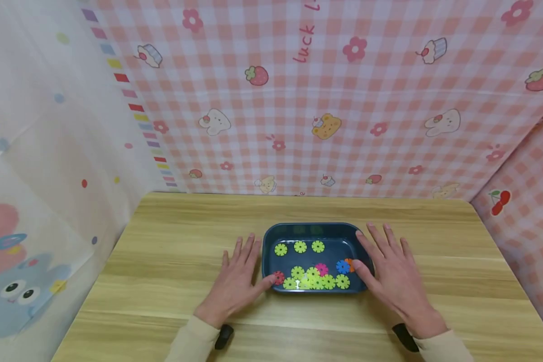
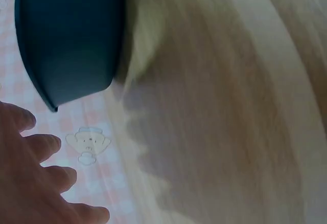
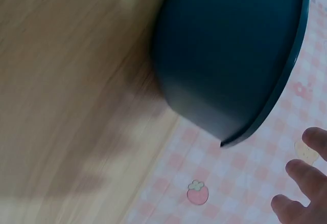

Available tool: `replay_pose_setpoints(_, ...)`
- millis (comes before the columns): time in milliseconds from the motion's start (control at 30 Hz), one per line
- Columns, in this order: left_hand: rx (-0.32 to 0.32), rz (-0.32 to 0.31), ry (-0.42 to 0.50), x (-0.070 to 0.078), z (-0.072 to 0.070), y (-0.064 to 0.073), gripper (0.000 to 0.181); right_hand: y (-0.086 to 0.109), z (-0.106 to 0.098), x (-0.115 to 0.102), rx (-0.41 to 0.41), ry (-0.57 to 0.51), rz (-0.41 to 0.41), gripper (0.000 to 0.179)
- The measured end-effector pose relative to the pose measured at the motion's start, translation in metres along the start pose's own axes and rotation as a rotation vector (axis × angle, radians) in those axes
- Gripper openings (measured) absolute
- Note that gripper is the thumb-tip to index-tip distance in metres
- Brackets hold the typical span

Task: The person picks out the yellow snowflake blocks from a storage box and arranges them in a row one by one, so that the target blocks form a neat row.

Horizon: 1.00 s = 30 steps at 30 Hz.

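A dark blue-green tray [image 1: 317, 230] holds notched, flower-shaped plastic discs. Three yellow-green discs [image 1: 300, 247] lie apart along its far side, while several more overlap near the front. Among them are a pink disc [image 1: 321, 269], a red disc [image 1: 278, 278], a blue disc [image 1: 343, 266] and a partly hidden orange disc [image 1: 349, 263]. My left hand [image 1: 237, 284] is spread at the tray's left side, its thumb over the rim by the red disc. On the other side, my right hand [image 1: 398, 279] has straight fingers, with thumb and index finger over the right rim.
The tray stands on a wood-grain table [image 1: 176, 241]. Behind it rises a pink checked cloth [image 1: 298, 100] with printed figures, and a pale cloth [image 1: 63, 151] hangs on the left. Dark straps circle both wrists.
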State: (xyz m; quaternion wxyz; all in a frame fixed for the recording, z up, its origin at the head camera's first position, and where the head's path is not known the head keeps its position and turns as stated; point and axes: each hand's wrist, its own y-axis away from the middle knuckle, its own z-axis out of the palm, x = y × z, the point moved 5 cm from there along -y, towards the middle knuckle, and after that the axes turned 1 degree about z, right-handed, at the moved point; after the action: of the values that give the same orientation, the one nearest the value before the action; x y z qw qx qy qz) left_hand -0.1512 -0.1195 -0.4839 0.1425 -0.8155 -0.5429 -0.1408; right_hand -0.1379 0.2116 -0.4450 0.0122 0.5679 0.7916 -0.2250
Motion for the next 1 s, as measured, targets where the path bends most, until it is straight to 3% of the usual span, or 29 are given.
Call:
replay_pose_setpoints(400, -0.081, -0.031, 0.011, 0.000, 0.011, -0.003, 0.096, -0.008, 0.012, -0.019, -0.013, -0.069, -0.075, 0.060)
replay_pose_setpoints(767, -0.063, -0.016, 0.026, 0.002, 0.012, -0.004, 0.094, -0.022, 0.025, -0.041, -0.070, -0.097, -0.146, 0.059)
replay_pose_setpoints(1000, -0.060, -0.013, 0.023, 0.000, 0.013, -0.003, 0.092, -0.030, 0.036, -0.054, -0.092, -0.170, -0.185, 0.059)
